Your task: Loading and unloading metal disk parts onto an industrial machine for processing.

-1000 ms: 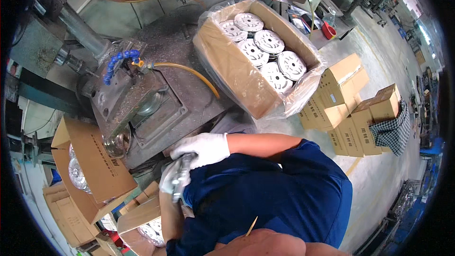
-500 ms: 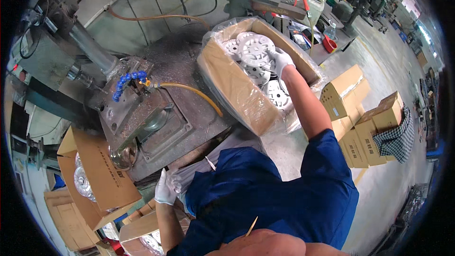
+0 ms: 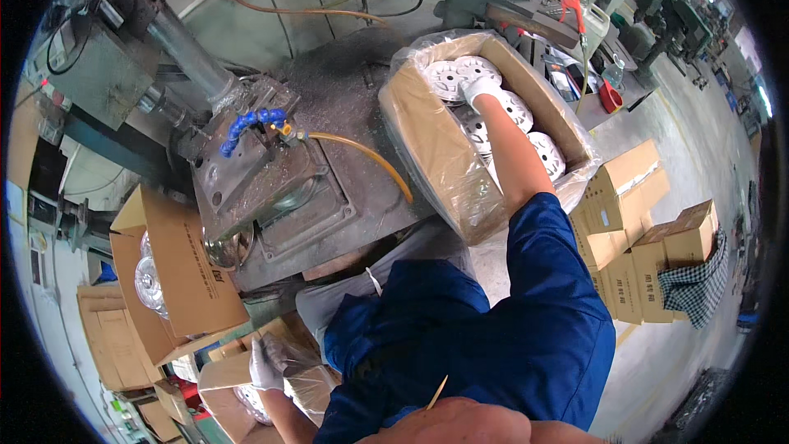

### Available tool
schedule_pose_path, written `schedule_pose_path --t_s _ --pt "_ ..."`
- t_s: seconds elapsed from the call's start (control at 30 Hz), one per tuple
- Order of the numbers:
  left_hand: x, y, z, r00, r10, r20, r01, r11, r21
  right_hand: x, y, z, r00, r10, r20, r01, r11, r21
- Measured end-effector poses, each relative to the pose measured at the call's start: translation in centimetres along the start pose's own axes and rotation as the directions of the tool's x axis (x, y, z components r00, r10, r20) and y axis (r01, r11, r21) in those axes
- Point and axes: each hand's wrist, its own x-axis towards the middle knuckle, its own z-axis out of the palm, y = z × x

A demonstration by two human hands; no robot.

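My gloved right hand (image 3: 481,90) reaches into a plastic-lined cardboard box (image 3: 431,160) and closes on the near edge of a round white slotted disc (image 3: 478,68). Its fingertips are partly hidden against the disc. More such discs (image 3: 544,156) lie in the same box, overlapping one another. At lower left, my gloved left hand (image 3: 265,366) is open and holds nothing that I can see. It is over the edge of a smaller open box (image 3: 222,378) lined with clear plastic, where shiny round parts (image 3: 251,401) show beside my wrist.
A drill press (image 3: 185,57) stands at left, its metal fixture (image 3: 271,173) strewn with shavings. A blue jointed coolant hose (image 3: 251,122) curves over it. At far left is a carton (image 3: 185,279) of shiny discs. Stacked cartons (image 3: 625,197) and a checked cloth (image 3: 694,284) are at right.
The raised disc in my right hand has been lowered among the others toward the box's far end. My left hand has moved down and left to the small lined box. The view has shifted.
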Motion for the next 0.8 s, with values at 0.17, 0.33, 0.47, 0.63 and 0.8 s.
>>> schedule_pose_path --t_s 0.17,0.33,0.47,0.63,0.8 --pt "0.2 1.2 -4.9 0.997 -0.011 -0.078 0.012 1.0 0.004 -1.1 -1.0 1.2 0.979 -0.134 -0.155 0.115 0.985 -0.126" --pt "-4.4 1.4 -6.2 0.848 0.519 -0.11 -0.295 0.633 0.716 -3.0 -2.0 -0.1 0.904 -0.312 0.293 0.284 0.95 0.132" --pt "-1.8 -2.0 -20.9 0.684 0.418 -0.598 -0.351 0.907 0.232 -9.3 -0.1 -6.6 0.886 -0.463 -0.022 0.419 0.782 0.461" --pt "-5.5 -10.7 -30.2 0.567 -0.147 -0.81 -0.557 0.657 -0.509 -12.5 2.7 -9.5 0.916 -0.349 0.196 0.13 0.724 0.677" --pt "-4.8 -13.1 -29.5 0.548 -0.243 -0.8 -0.614 0.533 -0.583 -20.6 -7.9 -8.5 0.705 -0.63 0.326 0.324 0.695 0.642"
